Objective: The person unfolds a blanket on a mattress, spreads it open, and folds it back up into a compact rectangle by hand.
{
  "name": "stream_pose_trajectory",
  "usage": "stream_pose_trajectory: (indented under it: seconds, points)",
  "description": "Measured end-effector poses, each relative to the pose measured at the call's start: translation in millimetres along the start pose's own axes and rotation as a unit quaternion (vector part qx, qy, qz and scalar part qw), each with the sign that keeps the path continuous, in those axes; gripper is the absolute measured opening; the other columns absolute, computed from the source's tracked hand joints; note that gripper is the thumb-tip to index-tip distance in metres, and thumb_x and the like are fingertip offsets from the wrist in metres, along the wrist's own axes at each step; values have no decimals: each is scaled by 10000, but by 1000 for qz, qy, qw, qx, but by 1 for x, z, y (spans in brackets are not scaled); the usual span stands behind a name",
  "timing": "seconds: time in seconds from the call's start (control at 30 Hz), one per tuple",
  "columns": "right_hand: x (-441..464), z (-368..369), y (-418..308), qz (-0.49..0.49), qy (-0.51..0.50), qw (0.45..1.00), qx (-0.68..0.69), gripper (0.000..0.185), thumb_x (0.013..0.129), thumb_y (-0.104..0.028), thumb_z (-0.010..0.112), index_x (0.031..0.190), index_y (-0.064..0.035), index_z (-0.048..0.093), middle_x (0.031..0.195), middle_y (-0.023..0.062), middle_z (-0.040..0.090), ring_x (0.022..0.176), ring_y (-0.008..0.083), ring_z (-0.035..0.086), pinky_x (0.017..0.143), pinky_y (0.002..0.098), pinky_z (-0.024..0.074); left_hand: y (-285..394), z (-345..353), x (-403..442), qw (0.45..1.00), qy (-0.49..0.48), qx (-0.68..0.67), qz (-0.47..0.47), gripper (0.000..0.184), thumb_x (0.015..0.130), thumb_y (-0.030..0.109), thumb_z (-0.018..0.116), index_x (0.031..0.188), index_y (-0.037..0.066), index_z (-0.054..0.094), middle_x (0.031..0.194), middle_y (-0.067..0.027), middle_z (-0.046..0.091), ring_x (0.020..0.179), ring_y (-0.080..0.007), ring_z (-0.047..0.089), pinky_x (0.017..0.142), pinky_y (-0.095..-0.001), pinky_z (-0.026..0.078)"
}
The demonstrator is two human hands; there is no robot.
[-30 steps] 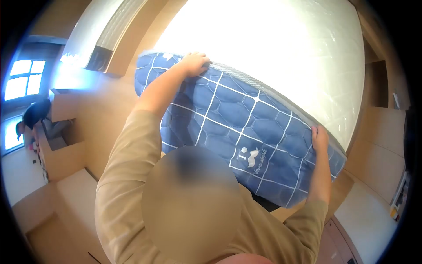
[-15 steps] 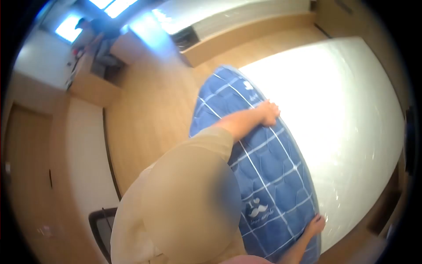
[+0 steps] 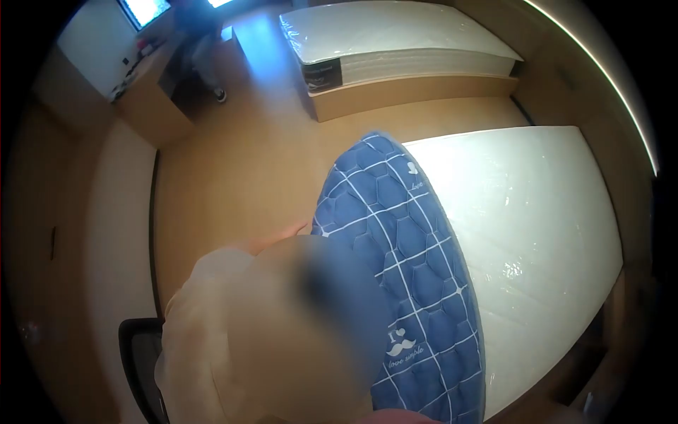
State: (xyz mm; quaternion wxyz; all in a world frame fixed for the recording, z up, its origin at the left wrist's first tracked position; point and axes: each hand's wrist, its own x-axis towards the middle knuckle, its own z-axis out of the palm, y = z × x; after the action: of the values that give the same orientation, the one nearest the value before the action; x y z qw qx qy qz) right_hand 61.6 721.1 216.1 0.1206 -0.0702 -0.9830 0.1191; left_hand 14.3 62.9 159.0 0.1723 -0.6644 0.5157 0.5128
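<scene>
A blue quilted mat (image 3: 417, 272) with white grid lines and "love simple" print lies along the near left side of a plastic-wrapped white mattress (image 3: 530, 233). Only part of my left hand (image 3: 298, 227) shows, at the mat's left edge beside the blurred round patch; whether its fingers grip the fabric cannot be made out. My right hand is out of view. The mat's lower left part is hidden behind the blurred patch and my body.
Another wrapped mattress (image 3: 402, 35) sits on a wooden base (image 3: 417, 95) at the back. A person (image 3: 201, 53) is by a wooden cabinet (image 3: 152, 99) at the upper left. A dark-framed chair (image 3: 131, 353) stands at the lower left.
The view has swung toward the back mattress. My left hand has left the mat's upper right edge and is now at its left edge. My right hand has gone out of view.
</scene>
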Motion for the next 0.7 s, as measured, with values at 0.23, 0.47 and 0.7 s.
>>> stream_pose_trajectory:
  seconds: [0.23,0.47,0.7]
  points:
    - [-14,15,3,120,-65,980,144,391,886,-258,597,1148,29,558,1120,189,598,1012,340,580,866,430,480,-29,49,112,858,-345,-364,112,646,878,464,573,1316,3,456,1190,-160,606,973,-282,634,832,-379,534]
    - [-37,6,49,276,-22,874,400,426,897,-259,570,1204,33,539,1184,189,583,1073,344,565,902,439,471,20,39,164,854,-146,-456,204,592,819,155,662,1337,9,417,1237,-217,563,1166,-320,541,947,-450,491]
    - [93,-21,182,332,216,631,667,460,880,-261,567,1207,63,554,1140,185,608,1024,314,601,908,435,494,203,15,-8,803,16,-264,534,322,803,38,608,1123,6,595,1037,-179,648,936,-276,626,830,-369,514]
